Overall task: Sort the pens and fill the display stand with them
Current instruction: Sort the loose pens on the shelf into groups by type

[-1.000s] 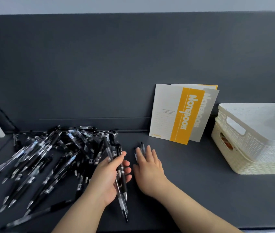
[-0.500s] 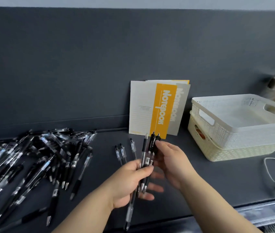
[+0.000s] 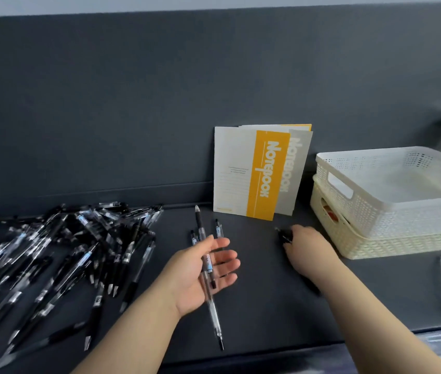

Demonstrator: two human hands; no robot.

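Dark surface (image 3: 254,306), right edge: white basket (image 3: 375,201) in cream basket (image 3: 362,238). L hand (image 3: 200,273) pins clear pens (image 3: 215,317); R hand (image 3: 311,252), moved rightward, covers black pens (image 3: 284,234), grip unclear.

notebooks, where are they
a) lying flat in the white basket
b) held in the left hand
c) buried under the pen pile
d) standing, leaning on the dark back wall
d: the notebooks stand on edge and lean against the back wall, just left of the stacked baskets.
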